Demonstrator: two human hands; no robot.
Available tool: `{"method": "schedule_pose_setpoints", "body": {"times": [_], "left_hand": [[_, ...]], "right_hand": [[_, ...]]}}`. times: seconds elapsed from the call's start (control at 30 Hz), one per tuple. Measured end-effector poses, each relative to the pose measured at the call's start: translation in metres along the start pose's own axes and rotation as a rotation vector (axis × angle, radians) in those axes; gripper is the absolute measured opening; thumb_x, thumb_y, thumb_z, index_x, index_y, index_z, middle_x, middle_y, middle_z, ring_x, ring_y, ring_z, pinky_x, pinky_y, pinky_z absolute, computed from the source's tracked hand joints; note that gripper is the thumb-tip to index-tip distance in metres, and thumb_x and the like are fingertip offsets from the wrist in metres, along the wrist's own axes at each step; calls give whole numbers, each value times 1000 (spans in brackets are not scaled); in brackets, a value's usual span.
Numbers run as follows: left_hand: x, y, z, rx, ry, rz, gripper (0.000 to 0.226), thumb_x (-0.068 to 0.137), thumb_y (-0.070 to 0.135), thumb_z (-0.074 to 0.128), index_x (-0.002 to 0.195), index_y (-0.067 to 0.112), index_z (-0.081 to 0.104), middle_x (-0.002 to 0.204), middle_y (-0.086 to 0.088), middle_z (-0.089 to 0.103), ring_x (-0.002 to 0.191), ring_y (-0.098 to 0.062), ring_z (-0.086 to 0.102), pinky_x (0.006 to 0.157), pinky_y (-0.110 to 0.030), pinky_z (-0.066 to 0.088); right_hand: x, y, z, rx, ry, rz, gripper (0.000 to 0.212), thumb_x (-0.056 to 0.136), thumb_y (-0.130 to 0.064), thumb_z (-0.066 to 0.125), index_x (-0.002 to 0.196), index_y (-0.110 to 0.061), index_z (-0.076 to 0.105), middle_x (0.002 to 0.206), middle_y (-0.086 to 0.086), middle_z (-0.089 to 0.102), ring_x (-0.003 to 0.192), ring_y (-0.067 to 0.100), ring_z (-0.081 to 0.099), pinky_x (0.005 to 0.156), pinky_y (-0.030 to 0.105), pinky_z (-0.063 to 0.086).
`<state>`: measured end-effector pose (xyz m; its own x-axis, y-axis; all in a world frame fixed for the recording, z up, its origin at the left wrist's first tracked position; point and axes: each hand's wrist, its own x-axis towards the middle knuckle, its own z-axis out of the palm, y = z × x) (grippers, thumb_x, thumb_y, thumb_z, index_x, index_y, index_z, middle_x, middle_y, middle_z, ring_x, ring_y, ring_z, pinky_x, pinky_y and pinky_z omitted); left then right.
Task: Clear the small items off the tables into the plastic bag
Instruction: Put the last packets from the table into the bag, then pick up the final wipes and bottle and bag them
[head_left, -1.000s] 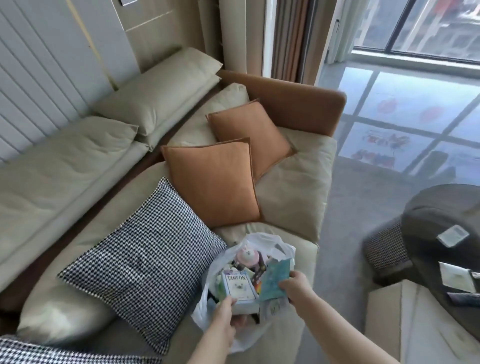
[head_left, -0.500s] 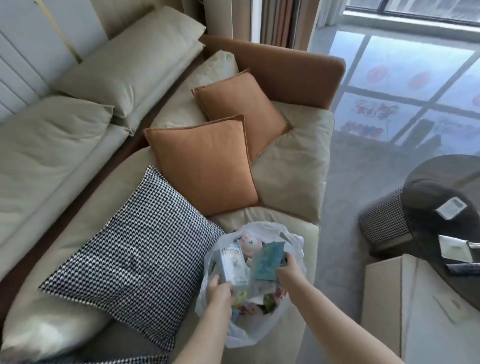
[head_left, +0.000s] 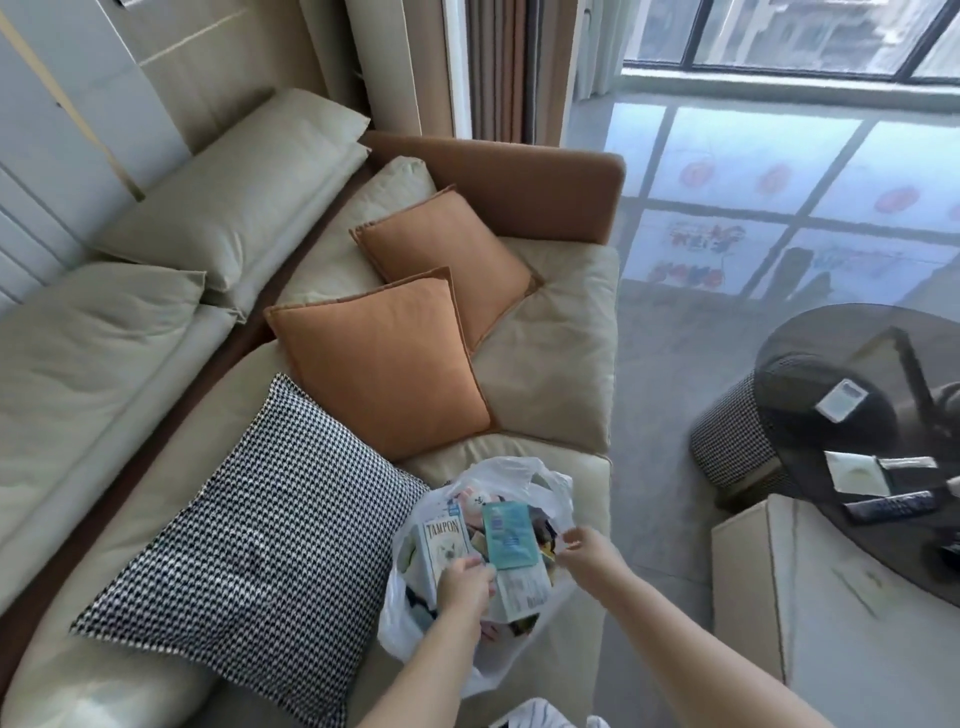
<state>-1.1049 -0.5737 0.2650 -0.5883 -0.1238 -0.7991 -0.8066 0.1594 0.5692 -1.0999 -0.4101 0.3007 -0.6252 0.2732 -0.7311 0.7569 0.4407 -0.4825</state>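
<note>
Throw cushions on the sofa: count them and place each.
3. Houndstooth cushion nearest, beside the plastic bag; orange cushion behind it; second orange cushion beyond, near the armrest.

Both bare forearms enter from the bottom edge of the view and extend forward and slightly inward, converging near the lower centre. The left hand (head_left: 464, 581) is seen from the back, knuckles up, with the fingers curled downward; whether they clamp anything cannot be told. The left wrist is straight, in line with the forearm. The right hand (head_left: 586, 546) sits slightly farther forward and to the right of the left hand, apart from it. Its thumb and forefinger are brought together in a pinch pointing left, with the remaining fingers curled underneath
</note>
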Motion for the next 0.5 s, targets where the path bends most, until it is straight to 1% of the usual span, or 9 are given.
{"method": "schedule_pose_setpoints", "body": {"times": [0.03,0.1,0.17,0.23,0.3,0.33,0.37,0.43,0.5], "left_hand": [[-6,4,10,50,-30,29,31,89,8,55,120,11,55,84,-6,62,66,-14,55,48,-22,42],[-18,12,31,173,-83,97,26,89,11,56,115,12,57,81,-4,62,63,-12,54,50,-21,41],[-32,18,55,286,-139,163,26,88,12,55,114,10,58,81,-5,63,64,-17,57,55,-21,40],[-44,22,80,421,-198,237,29,86,12,55,114,8,60,96,-12,68,80,-26,63,65,-25,43],[-58,23,107,557,-265,309,27,86,13,57,113,8,60,111,-15,66,97,-29,64,77,-32,50],[-64,23,121,621,-295,343,26,87,16,57,112,9,61,113,-13,66,103,-30,64,83,-33,50],[-72,22,136,698,-321,382,26,87,18,57,111,11,62,113,-11,67,105,-29,63,85,-31,50],[-88,20,167,872,-365,474,26,88,24,56,111,14,64,112,-5,68,104,-22,64,81,-24,48],[-107,16,201,979,-428,534,28,89,28,55,112,16,64,111,-4,68,101,-19,64,77,-22,47]], "right_hand": [[-4,5,-9,-23,21,-7,38,85,-11,55,123,-8,54,119,10,61,101,22,60,85,29,47],[-11,19,-29,-93,65,-11,35,86,-12,50,120,-9,57,120,8,61,106,22,59,87,28,48],[-17,36,-50,-137,108,-7,34,86,-12,47,116,-6,60,120,8,62,109,24,58,88,27,47],[-25,57,-71,-153,139,6,33,86,-13,46,115,-6,61,121,7,62,113,24,57,89,26,45],[-34,84,-91,-160,186,27,30,88,-16,46,113,-9,61,121,7,62,113,24,56,89,27,45],[-41,99,-101,-161,210,45,30,89,-18,44,114,-12,59,123,6,61,114,23,56,90,27,45],[-47,114,-111,-162,233,65,30,91,-20,43,116,-16,58,125,5,59,115,23,55,91,28,44],[-62,149,-129,-174,279,106,30,92,-22,40,118,-19,55,127,3,57,117,23,53,93,29,42],[-78,184,-146,-165,320,150,28,93,-25,39,117,-20,54,127,3,56,118,24,52,94,30,41]]}}
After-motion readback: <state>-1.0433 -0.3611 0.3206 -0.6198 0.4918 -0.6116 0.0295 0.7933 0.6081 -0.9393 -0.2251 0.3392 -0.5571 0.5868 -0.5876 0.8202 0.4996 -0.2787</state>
